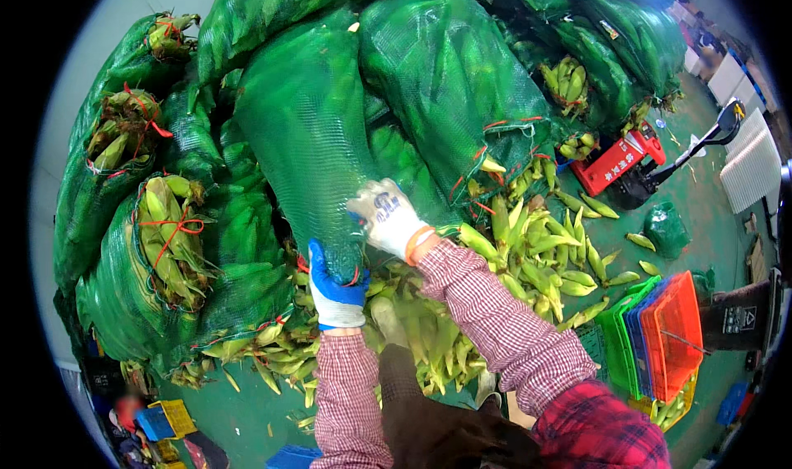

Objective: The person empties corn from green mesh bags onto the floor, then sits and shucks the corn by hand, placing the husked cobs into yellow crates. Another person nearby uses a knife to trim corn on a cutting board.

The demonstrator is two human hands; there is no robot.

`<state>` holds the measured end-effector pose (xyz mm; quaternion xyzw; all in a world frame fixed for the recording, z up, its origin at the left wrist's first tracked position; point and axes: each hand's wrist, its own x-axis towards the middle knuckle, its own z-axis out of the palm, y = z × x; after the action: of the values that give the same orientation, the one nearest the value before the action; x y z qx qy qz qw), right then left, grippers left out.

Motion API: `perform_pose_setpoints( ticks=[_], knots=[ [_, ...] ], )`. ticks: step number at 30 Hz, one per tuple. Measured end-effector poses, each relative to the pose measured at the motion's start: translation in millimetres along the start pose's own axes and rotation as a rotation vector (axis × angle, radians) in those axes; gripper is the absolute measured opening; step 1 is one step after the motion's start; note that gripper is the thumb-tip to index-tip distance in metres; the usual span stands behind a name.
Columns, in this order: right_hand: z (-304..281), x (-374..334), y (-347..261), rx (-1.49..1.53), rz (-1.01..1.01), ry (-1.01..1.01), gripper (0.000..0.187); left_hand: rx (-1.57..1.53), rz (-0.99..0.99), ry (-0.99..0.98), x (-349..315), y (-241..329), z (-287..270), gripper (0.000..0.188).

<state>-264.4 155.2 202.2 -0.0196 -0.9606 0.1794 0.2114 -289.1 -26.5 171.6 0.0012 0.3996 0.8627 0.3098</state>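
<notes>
A full green mesh sack (pixel 301 114) slopes down toward me from the pile. My left hand (pixel 337 294), in a white glove with a blue coating, is closed around the lower end of this sack, thumb upward. My right hand (pixel 388 215), in a white glove with a blue print and an orange band at the wrist, grips the sack's right side just above. Its fingertips are partly hidden against the mesh. Loose ears of corn in their husks (pixel 536 246) lie in a heap below and right of my hands.
More filled sacks (pixel 445 81) are piled around, several tied with red string, corn showing at their mouths (pixel 169 230). On the right stand a red pallet truck (pixel 619 160), stacked green, blue and orange baskets (pixel 672 320) and a black bin (pixel 734 316). A yellow crate (pixel 177 418) sits lower left.
</notes>
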Motion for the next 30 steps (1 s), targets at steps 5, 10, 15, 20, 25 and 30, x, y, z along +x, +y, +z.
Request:
perform_pose_setpoints(
  ticks=[5, 10, 15, 20, 25, 30],
  knots=[
    [17.7, -9.1, 18.7, -0.055, 0.05, -0.13, 0.022, -0.03, -0.219, 0.133, 26.4, -20.6, -17.3, 0.04],
    [2.1, 4.0, -14.3, -0.062, 0.038, -0.076, 0.023, -0.061, -0.119, 0.154, -0.3, 9.1, 0.5, 0.039],
    [-58.9, -16.2, -22.2, 0.002, 0.03, -0.072, 0.03, 0.137, 0.058, 0.0, -53.1, 11.3, 51.6, 0.037],
    [-61.9, -81.4, -42.0, 0.096, -0.077, 0.043, 0.033, 0.703, 0.422, 0.051, -132.0, -12.7, 50.7, 0.07],
    [-8.7, -129.8, -4.7, 0.188, 0.027, -0.24, 0.032, -0.175, -0.15, 0.06, -111.2, -62.2, 7.0, 0.05],
    [49.6, -121.2, 42.3, 0.261, 0.156, -0.212, 0.03, 0.114, -0.286, 0.059, -24.2, -82.4, -66.4, 0.058]
  ],
)
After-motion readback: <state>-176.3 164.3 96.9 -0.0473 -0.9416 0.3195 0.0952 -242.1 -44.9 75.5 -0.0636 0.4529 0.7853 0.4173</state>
